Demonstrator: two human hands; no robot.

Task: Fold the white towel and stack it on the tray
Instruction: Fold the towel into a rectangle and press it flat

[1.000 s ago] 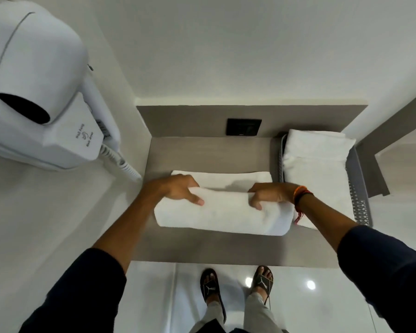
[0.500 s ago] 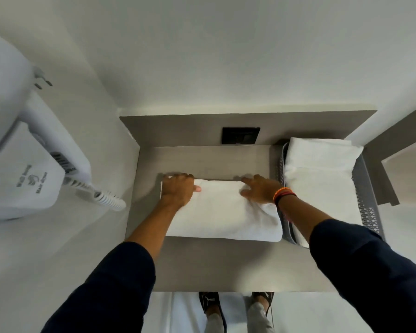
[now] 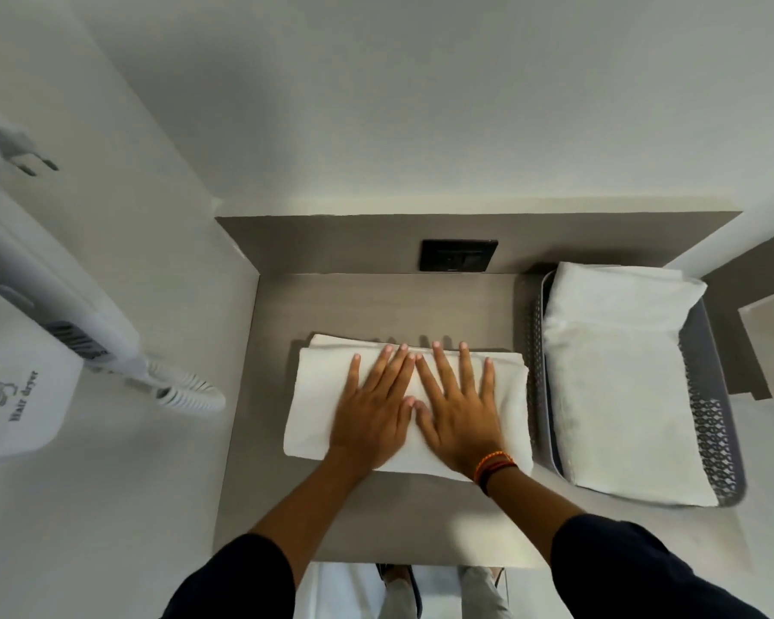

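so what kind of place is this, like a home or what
Most likely a hotel or guest room, though a home cannot be ruled out. A wall-mounted hair dryer hangs beside a small built-in counter, and a grey tray holds a folded white towel as housekeeping would leave it.

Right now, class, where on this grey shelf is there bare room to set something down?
Bare strips: between the folded white towel and the black wall socket; left of it; along the grey shelf's near edge. Crowded right: grey perforated tray, full of stacked white towels.
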